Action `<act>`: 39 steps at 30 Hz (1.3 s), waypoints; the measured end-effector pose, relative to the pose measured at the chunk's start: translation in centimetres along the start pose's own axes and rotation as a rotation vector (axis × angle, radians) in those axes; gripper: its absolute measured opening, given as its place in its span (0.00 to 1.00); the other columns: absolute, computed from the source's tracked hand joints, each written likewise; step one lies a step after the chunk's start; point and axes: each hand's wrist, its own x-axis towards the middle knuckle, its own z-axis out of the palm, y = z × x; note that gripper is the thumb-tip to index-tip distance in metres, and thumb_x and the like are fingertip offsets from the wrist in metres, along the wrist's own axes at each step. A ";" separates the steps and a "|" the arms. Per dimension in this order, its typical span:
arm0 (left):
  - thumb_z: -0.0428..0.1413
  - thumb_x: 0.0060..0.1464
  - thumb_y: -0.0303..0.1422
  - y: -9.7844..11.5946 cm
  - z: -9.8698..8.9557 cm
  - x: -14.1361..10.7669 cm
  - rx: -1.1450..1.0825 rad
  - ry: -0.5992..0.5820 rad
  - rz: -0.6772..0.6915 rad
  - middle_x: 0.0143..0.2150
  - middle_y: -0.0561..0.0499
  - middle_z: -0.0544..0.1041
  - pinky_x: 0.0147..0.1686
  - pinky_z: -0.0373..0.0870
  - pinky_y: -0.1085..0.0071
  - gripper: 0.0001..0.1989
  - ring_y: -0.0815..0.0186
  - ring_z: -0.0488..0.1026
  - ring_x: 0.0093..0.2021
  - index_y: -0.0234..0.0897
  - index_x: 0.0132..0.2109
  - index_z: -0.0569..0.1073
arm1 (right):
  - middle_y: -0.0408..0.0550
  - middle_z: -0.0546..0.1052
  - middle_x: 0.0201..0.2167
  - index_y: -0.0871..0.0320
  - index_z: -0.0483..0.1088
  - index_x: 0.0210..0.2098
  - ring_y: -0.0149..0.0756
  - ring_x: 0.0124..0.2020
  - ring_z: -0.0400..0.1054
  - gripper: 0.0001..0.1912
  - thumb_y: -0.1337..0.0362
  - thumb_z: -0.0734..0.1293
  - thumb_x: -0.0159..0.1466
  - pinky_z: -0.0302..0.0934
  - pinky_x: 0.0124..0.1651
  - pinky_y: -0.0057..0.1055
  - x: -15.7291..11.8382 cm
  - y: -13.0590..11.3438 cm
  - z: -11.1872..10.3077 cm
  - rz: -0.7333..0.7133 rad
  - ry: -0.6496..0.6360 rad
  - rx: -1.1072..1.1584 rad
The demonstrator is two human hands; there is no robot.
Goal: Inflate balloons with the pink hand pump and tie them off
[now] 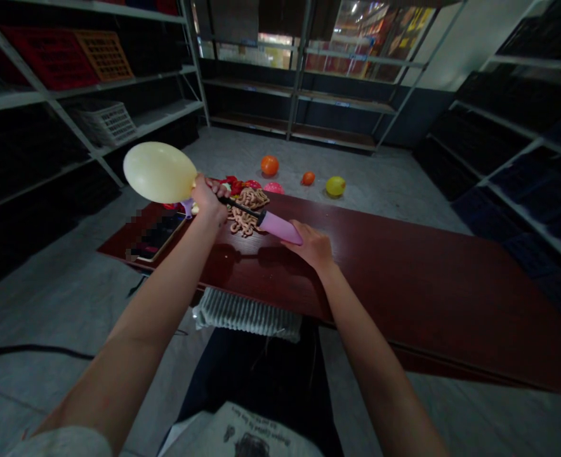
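A pale yellow inflated balloon [157, 171] sticks out to the left of my left hand [208, 193]. The fingers of that hand are closed around the balloon's neck and the black end of a hand pump. My right hand [313, 242] is wrapped round the pink body of the balloon pump [279, 228], whose black rod shows between the two hands. The pump is held slanting above the table. Behind it lies a heap of beige twisted balloons [246, 212], with red and pink balloons [237, 185] beyond.
A dark red-brown table [404, 273] stretches to the right. At its left end lies a tablet or phone-like device [161, 236]. On the floor rest an orange balloon [270, 165], a smaller orange balloon [308, 178] and a yellow balloon [335, 186]. Metal shelves [294, 95] stand around.
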 end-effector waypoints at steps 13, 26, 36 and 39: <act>0.44 0.76 0.46 3.9 4.5 1.6 0.063 0.155 0.274 0.17 0.61 0.50 0.18 0.47 0.74 0.27 0.74 0.48 0.15 0.38 0.28 0.53 | 0.53 0.80 0.54 0.55 0.69 0.63 0.44 0.48 0.78 0.31 0.47 0.70 0.65 0.70 0.48 0.35 0.3 -0.4 0.6 0.088 -0.033 0.069; 0.42 0.77 0.42 -5.9 8.3 -0.4 0.224 -0.159 0.201 0.18 0.60 0.48 0.20 0.46 0.70 0.25 0.71 0.49 0.15 0.41 0.27 0.53 | 0.52 0.81 0.53 0.56 0.69 0.60 0.47 0.47 0.78 0.30 0.45 0.68 0.65 0.71 0.43 0.36 0.7 0.7 0.4 0.323 -0.002 0.155; 0.44 0.76 0.39 -8.8 4.4 -3.7 0.138 -0.069 0.051 0.16 0.60 0.49 0.16 0.49 0.73 0.24 0.71 0.49 0.14 0.40 0.27 0.54 | 0.50 0.79 0.57 0.52 0.71 0.60 0.46 0.51 0.76 0.31 0.43 0.69 0.64 0.69 0.47 0.36 0.5 0.7 0.2 0.263 -0.017 0.113; 0.43 0.76 0.36 -7.3 3.5 -3.6 0.072 -0.020 0.033 0.17 0.60 0.49 0.15 0.49 0.75 0.23 0.72 0.49 0.13 0.39 0.27 0.54 | 0.51 0.79 0.56 0.52 0.70 0.62 0.45 0.49 0.77 0.32 0.43 0.69 0.65 0.69 0.46 0.34 0.4 0.1 -0.2 0.213 -0.059 0.068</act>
